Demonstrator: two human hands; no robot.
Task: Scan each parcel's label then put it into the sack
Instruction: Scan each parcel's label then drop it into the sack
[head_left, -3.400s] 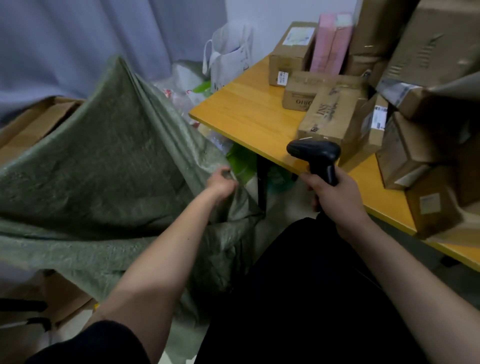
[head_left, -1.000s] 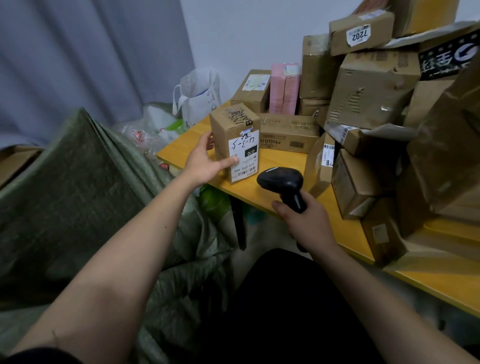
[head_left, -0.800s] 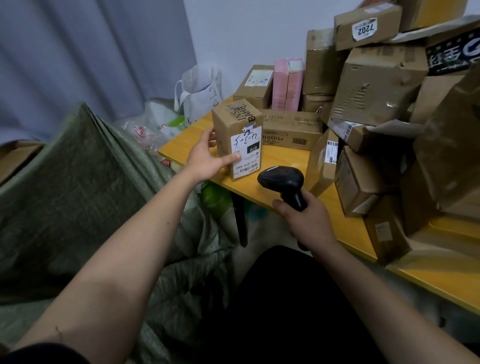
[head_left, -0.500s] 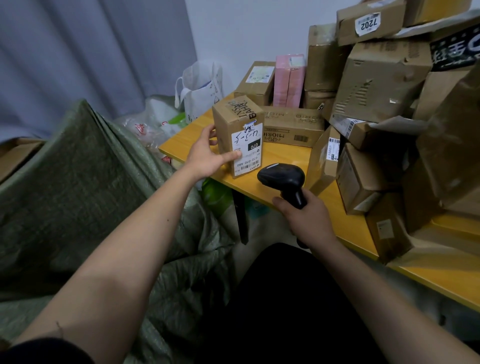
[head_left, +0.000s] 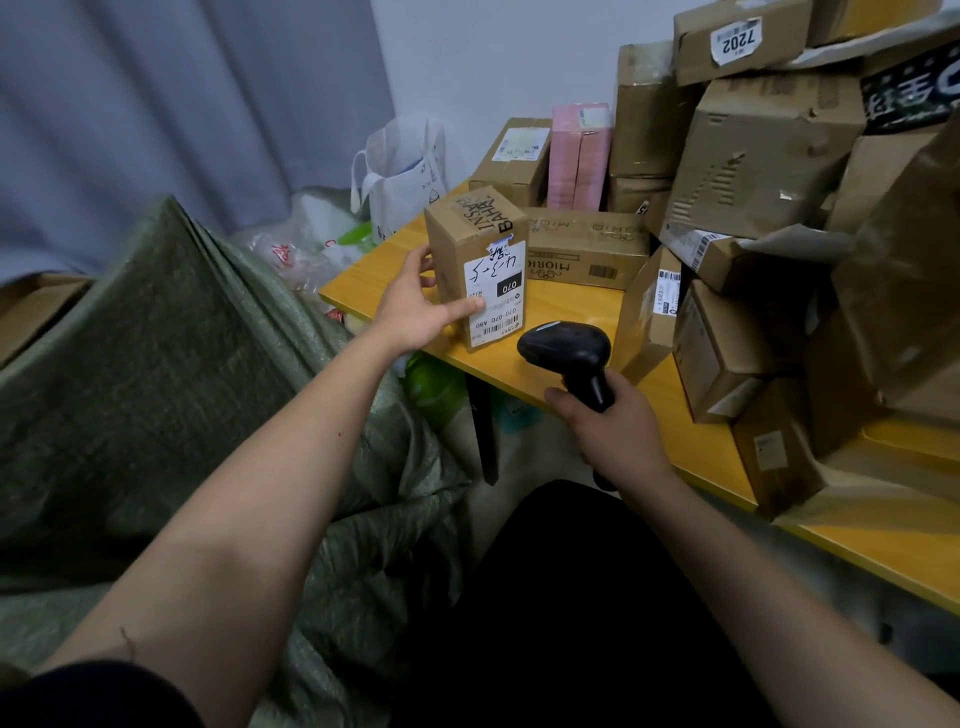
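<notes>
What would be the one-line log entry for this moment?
step: scan | left hand: holds upright parcel on table | right hand: grips scanner, aimed at label | sack: left of table

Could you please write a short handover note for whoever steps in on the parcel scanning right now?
Left hand grips the upright parcel at the near corner of the yellow table, its label facing the scanner. Right hand holds the scanner, aimed at that label. The green sack lies left of the table. This parcel is not yet in the sack. Left: bag it, then work through the pile of boxes.
</notes>
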